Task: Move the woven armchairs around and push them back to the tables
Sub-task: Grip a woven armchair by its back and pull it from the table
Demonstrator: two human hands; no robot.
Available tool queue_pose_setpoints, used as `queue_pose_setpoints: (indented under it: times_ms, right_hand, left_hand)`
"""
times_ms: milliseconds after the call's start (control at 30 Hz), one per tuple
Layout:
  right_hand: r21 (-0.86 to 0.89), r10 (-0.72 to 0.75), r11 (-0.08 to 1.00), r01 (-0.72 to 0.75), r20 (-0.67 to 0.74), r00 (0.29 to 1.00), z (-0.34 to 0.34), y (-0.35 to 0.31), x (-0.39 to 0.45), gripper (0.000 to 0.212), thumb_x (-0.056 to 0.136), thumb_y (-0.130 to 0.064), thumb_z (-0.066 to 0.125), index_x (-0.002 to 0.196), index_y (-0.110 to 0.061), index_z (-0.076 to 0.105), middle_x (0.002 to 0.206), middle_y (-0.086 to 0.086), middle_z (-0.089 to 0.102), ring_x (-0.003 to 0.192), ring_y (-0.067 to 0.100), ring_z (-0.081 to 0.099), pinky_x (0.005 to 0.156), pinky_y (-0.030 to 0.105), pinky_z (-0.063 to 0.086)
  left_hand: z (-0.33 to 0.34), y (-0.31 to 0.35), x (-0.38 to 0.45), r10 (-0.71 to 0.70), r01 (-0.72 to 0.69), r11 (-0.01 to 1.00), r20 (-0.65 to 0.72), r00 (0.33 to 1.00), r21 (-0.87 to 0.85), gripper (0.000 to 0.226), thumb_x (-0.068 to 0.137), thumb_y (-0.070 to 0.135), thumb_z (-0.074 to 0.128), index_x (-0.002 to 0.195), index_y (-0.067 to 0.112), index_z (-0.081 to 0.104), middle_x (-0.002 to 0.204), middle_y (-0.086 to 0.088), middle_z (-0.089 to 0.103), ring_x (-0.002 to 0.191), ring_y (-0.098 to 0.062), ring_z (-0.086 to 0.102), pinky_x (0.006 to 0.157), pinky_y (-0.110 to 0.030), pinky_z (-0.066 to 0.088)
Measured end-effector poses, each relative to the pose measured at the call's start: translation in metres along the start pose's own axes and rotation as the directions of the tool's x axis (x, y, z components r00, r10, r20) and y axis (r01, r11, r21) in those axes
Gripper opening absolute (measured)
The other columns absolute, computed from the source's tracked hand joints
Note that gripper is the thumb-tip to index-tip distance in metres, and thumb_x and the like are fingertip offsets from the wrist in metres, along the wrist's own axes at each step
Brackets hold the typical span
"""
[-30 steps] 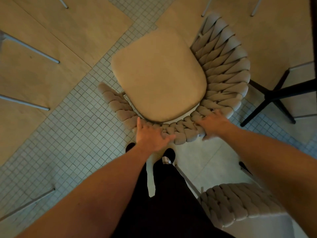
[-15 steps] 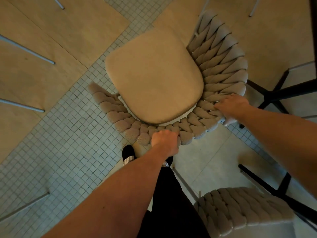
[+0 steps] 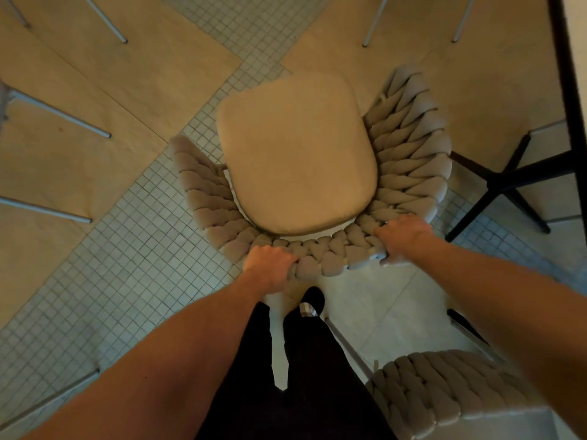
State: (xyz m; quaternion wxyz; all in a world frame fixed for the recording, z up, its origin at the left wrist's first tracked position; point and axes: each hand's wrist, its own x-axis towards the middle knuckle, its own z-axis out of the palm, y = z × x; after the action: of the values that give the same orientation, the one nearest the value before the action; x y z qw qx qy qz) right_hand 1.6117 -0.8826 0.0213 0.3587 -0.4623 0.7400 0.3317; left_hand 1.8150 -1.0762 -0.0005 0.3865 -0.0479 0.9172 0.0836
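Woven grey-beige armchair (image 3: 409, 173) at centre of view, seen from above, standing partly on small-tile mosaic floor (image 3: 127, 249), partly on pale wood-look flooring (image 3: 143, 74). Tan seat cushion (image 3: 298, 154) inside the braided wrap-around back. Open front pointing away, up-frame; curved backrest nearest the person.

Just right of the armchair: black cross-shaped table base (image 3: 505, 182), one dark foot close to the chair's right arm. Dark table edge (image 3: 568, 74) running down the right border. Second woven armchair (image 3: 444, 385) at lower right, close behind, partly hidden under the right forearm. Thin metal chair legs (image 3: 60, 119) at left and along the top edge, well apart from the centre chair. Black trousers and one dark shoe (image 3: 313, 300) directly below the backrest.

Left hand (image 3: 270, 265) on the rear of the backrest, slightly left of centre, fingers curled over the braided rim, grip closed round it. Right hand (image 3: 403, 236) on the rear right corner, fingers wrapped over the top edge, grip likewise closed on the weave. Both forearms bare, extended forward and down.
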Motion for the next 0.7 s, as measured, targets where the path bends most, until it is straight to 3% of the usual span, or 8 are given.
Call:
queue_pose_setpoints:
  times_ms: [200,300,400,500,600,700]
  right_hand:
    - [0.199,0.000,0.980,0.002,-0.006,1.000,0.001,-0.059,-0.009,0.068,0.089,-0.068,0.062,0.138,-0.022,0.052,0.137,0.001,0.060,0.124,0.025,0.059,0.088,0.036,0.046]
    - [0.289,-0.017,0.957,0.017,-0.002,1.000,-0.003,-0.092,-0.007,0.069,0.089,-0.068,0.061,0.137,-0.020,0.052,0.137,0.003,0.059,0.122,0.026,0.059,0.093,0.039,0.048]
    - [0.354,-0.053,0.934,0.052,-0.007,0.999,-0.012,-0.122,-0.003,0.068,0.091,-0.071,0.056,0.135,-0.019,0.055,0.134,0.005,0.060,0.121,0.026,0.059,0.088,0.039,0.044]
    - [0.396,-0.064,0.915,0.075,-0.041,0.997,-0.028,-0.148,0.001,0.068,0.094,-0.071,0.051,0.132,-0.016,0.059,0.132,0.007,0.061,0.119,0.028,0.059,0.085,0.040,0.043]
    - [0.455,-0.055,0.888,0.066,-0.037,0.998,-0.049,-0.168,0.005,0.068,0.094,-0.072,0.049,0.123,-0.012,0.064,0.124,0.008,0.065,0.114,0.028,0.061,0.080,0.039,0.043]
    - [0.520,-0.035,0.853,0.042,-0.023,0.999,-0.071,-0.182,0.011,0.072,0.094,-0.074,0.049,0.123,-0.010,0.064,0.125,0.009,0.065,0.114,0.028,0.062,0.076,0.037,0.041]
  left_hand:
    - [-0.007,-0.058,-0.007,0.017,-0.027,0.979,0.052,0.999,0.203,0.045,0.096,0.038,0.049,0.140,0.045,0.047,0.126,0.005,0.064,0.112,-0.022,0.062,0.089,-0.038,0.042]
    - [-0.013,-0.088,-0.009,-0.016,-0.002,0.954,0.058,0.998,0.299,0.043,0.094,0.037,0.052,0.136,0.048,0.050,0.123,0.011,0.064,0.112,-0.016,0.061,0.096,-0.040,0.034]
    - [-0.021,-0.119,-0.008,-0.030,0.014,0.919,0.033,0.999,0.395,0.042,0.093,0.033,0.056,0.131,0.051,0.053,0.116,0.018,0.065,0.110,-0.012,0.059,0.095,-0.039,0.032]
    - [-0.031,-0.148,-0.002,-0.075,0.066,0.898,0.003,0.997,0.435,0.045,0.089,0.032,0.062,0.129,0.052,0.056,0.121,0.020,0.063,0.122,-0.011,0.052,0.108,-0.046,0.024]
    - [-0.045,-0.168,0.001,-0.110,0.126,0.872,-0.062,0.992,0.472,0.043,0.094,0.037,0.060,0.133,0.052,0.054,0.142,0.015,0.054,0.147,-0.021,0.029,0.120,-0.055,0.003]
    - [-0.061,-0.180,0.007,-0.189,0.224,0.848,-0.121,0.975,0.480,0.046,0.098,0.044,0.054,0.141,0.057,0.043,0.165,0.006,0.022,0.154,-0.035,-0.004,0.120,-0.064,-0.004]
